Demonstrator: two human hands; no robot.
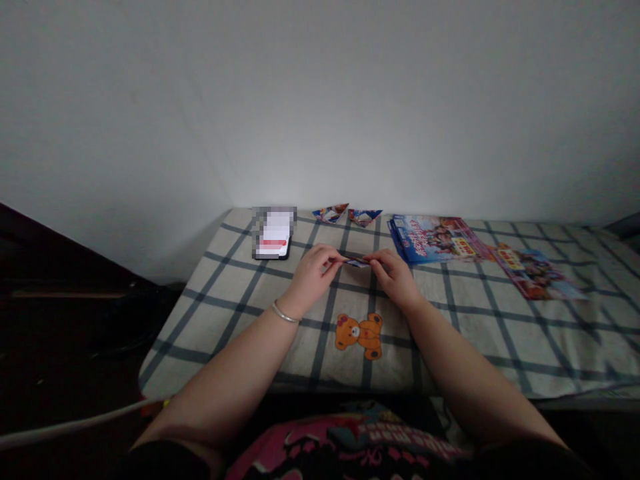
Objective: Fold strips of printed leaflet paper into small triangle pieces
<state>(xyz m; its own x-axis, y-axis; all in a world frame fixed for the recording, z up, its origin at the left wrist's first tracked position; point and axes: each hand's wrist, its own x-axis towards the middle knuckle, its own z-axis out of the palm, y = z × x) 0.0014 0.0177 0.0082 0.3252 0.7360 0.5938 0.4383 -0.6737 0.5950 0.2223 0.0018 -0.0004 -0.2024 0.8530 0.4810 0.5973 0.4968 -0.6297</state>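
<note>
Between my two hands is a small piece of folded printed paper (356, 262), seen almost edge-on just over the checked cloth. My left hand (315, 272) pinches its left end between thumb and fingers. At the other end, my right hand (395, 275) grips it in the same way. Two folded paper boats, a left one (331, 213) and a right one (365, 217), stand side by side beyond my hands near the wall. The exact folds of the held paper are too small to make out.
A phone (273, 233) with a lit, blurred screen lies to the left. On the right are a stack of printed flyers (435, 239) and another flyer (537, 272). The checked tablecloth (235, 320) bears a bear picture (359, 335). A white wall (320, 100) rises behind.
</note>
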